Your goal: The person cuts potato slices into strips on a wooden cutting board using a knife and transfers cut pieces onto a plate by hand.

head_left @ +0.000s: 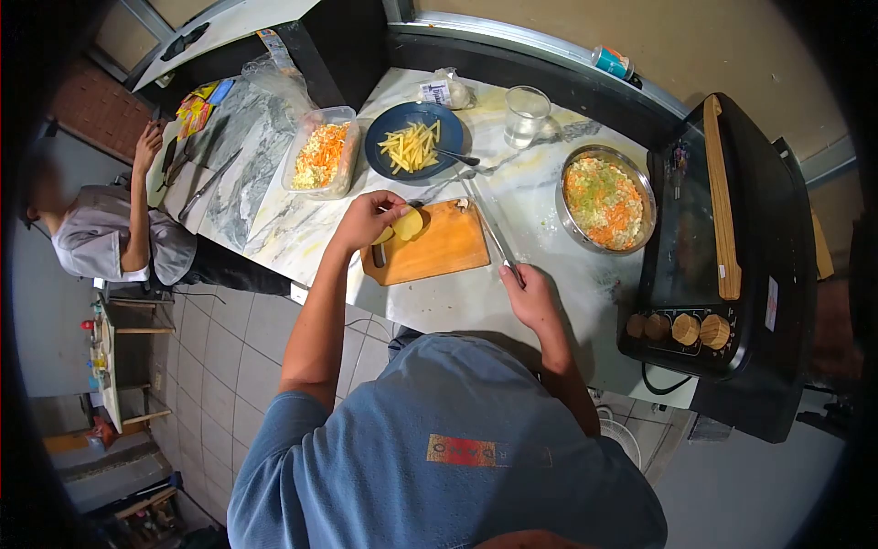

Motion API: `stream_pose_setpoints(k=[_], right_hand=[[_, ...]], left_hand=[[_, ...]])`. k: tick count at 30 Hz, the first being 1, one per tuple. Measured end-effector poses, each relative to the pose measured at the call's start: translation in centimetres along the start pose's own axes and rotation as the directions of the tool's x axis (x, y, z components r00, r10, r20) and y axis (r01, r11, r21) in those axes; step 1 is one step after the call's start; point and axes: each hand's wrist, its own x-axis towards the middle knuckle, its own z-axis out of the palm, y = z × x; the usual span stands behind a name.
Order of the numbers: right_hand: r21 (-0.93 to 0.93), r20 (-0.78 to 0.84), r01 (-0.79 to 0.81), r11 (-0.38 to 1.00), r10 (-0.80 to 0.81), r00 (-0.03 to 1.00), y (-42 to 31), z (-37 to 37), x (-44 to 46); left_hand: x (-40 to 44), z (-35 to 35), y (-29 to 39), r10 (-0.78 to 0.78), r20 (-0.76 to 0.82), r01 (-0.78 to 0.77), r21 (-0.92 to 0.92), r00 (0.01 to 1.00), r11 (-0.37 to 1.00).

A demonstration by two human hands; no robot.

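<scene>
My left hand [373,220] is over the left part of a wooden cutting board [448,252], its thumb and fingers pinched on a yellow potato slice [409,225]. Another potato piece [384,236] lies just below those fingers. My right hand [532,300], right of the board, is closed around the handle of a knife [497,236]. The blade points away from me, along the board's right edge. A small dark scrap [462,204] sits at the board's far corner. Beyond the board, a dark blue plate [377,151] holds cut potato sticks [412,146] and a utensil with a dark handle [459,158].
A plastic container [305,183] and a metal bowl [564,212] hold shredded vegetables. A glass [526,119] and a small bag [448,91] stand at the back. A black oven [732,229] is on the right. Another person [123,229] stands at the left counter.
</scene>
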Motion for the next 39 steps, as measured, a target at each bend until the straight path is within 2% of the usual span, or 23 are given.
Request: stream_pose_setpoints(k=[29, 35, 39], right_hand=[[0.019, -0.021, 0.029, 0.999, -0.029, 0.999, 0.4, 0.0, -0.1], [0.058, -0.043, 0.054, 0.997, -0.052, 0.998, 1.1, 0.4, 0.1], [0.047, -0.058, 0.072, 0.996, -0.069, 0.996, 0.6, 0.2, -0.1]], left_hand=[[0.6, 0.4, -0.1, -0.007, 0.023, 0.007, 0.026, 1.0, 1.0], [0.4, 0.4, -0.1, -0.027, 0.029, 0.027, 0.018, 0.999, 0.999], [0.7, 0.6, -0.8, 0.011, -0.001, -0.011, -0.033, 1.0, 0.999]])
